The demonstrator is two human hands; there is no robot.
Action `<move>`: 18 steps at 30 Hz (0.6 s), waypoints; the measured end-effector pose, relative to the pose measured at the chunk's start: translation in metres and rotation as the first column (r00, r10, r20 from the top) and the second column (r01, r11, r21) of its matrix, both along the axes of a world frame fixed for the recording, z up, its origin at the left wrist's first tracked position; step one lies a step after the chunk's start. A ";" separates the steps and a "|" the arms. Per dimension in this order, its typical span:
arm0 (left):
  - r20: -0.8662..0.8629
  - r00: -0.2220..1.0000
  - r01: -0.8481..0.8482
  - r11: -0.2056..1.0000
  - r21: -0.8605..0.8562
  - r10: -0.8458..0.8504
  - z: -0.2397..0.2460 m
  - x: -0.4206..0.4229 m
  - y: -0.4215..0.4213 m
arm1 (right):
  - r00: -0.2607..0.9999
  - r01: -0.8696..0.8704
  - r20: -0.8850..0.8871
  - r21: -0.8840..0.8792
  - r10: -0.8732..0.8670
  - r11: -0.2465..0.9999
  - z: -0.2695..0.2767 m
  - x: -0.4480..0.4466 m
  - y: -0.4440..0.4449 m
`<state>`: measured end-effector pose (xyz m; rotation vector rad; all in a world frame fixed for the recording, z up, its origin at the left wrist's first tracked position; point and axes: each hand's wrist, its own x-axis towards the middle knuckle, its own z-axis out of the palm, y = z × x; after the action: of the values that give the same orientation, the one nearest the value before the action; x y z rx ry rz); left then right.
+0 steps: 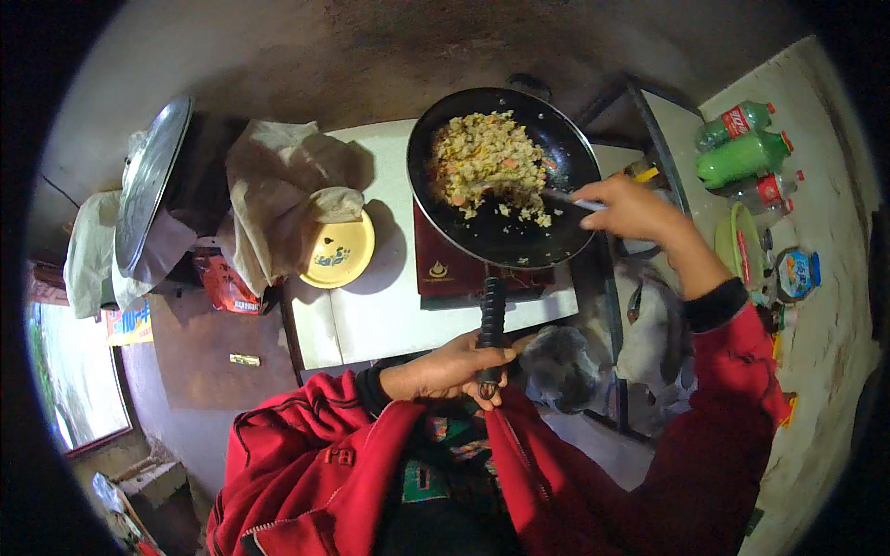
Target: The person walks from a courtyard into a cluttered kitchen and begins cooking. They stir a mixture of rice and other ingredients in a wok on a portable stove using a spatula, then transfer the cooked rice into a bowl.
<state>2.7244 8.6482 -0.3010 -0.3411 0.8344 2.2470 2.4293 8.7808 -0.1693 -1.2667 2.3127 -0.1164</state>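
Observation:
My left hand [452,367] grips the black ribbed handle [492,306] of a wok [480,240]. Fried rice [490,160] with pinkish pieces lies mostly toward the far left of the wok, with loose grains scattered nearer me. In my right hand [629,212] is the pale handle of a utensil [573,200], held over the wok's right rim; its working end is partly buried in the rice, so its kind is unclear. Beneath the wok, a dark red induction cooker [452,271] rests on a white table [368,326].
Left of the wok stands a yellow enamel dish [341,257], partly under a draped cloth [271,187]. A large metal lid [154,184] leans at far left. Plastic bottles [744,160] and a green bowl [737,243] line the right side. A plastic bag [562,368] hangs below the table's right end.

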 end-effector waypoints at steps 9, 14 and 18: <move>0.003 0.999 -0.039 0.999 0.037 0.039 0.000 0.006 0.000 | 0.963 -0.205 0.243 0.380 0.116 0.902 0.070 0.010 0.008; 0.009 1.000 0.006 1.000 0.030 -0.006 -0.008 0.001 0.001 | 0.922 0.020 0.385 -0.146 0.038 0.989 -0.070 0.045 -0.014; 0.032 0.999 -0.005 1.000 -0.006 0.005 -0.003 0.002 -0.002 | 0.899 0.362 0.344 -0.234 -0.271 0.902 -0.117 0.032 -0.034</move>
<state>2.7269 8.6463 -0.3037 -0.3816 0.8239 2.2379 2.4609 8.7471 -0.2861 -0.9013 2.2611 -0.7421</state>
